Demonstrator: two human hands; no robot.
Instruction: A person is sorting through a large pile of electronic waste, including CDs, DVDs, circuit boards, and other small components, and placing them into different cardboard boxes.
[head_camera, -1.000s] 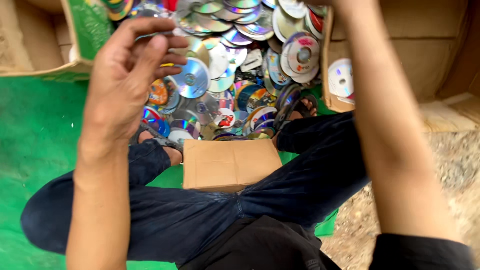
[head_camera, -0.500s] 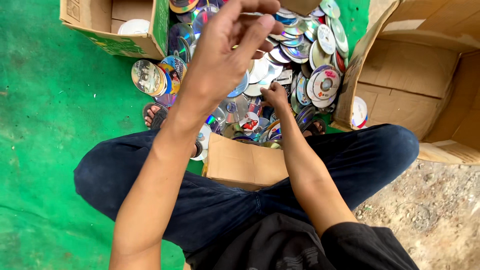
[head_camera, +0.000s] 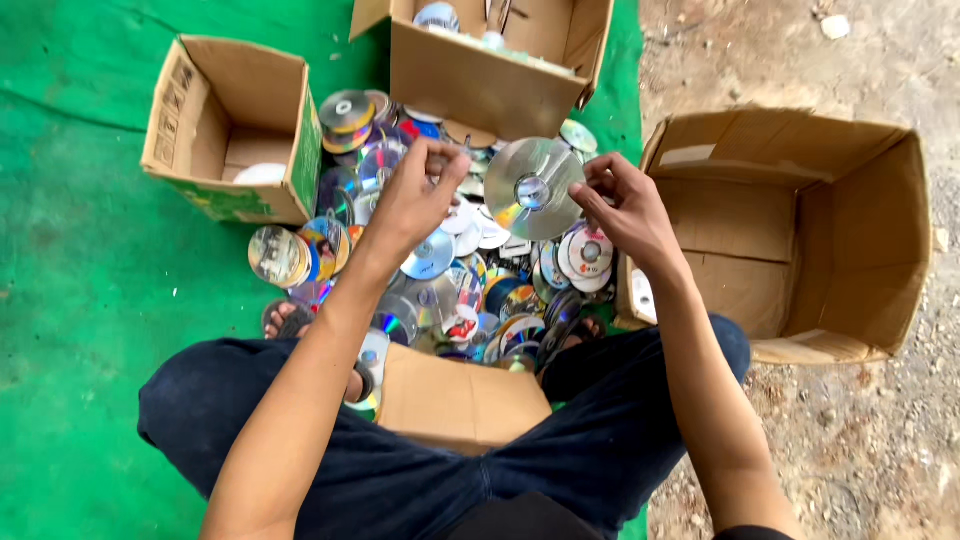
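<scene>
Fingers (head_camera: 590, 190) of my right hand (head_camera: 625, 210) pinch a silver disc (head_camera: 530, 190) by its rim, shiny face up for checking; left hand (head_camera: 415, 195) fingers curl loosely beside it, grasping nothing I can see.

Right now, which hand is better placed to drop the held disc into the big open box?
Probably the right hand: it pinches the silver disc by its edge and is next to the large cardboard box. The left hand is farther off, over the disc pile.

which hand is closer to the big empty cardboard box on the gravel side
Right. The right hand sits just beside the big box's near wall, holding a silver disc. The left hand is farther off, over the disc pile.
</scene>
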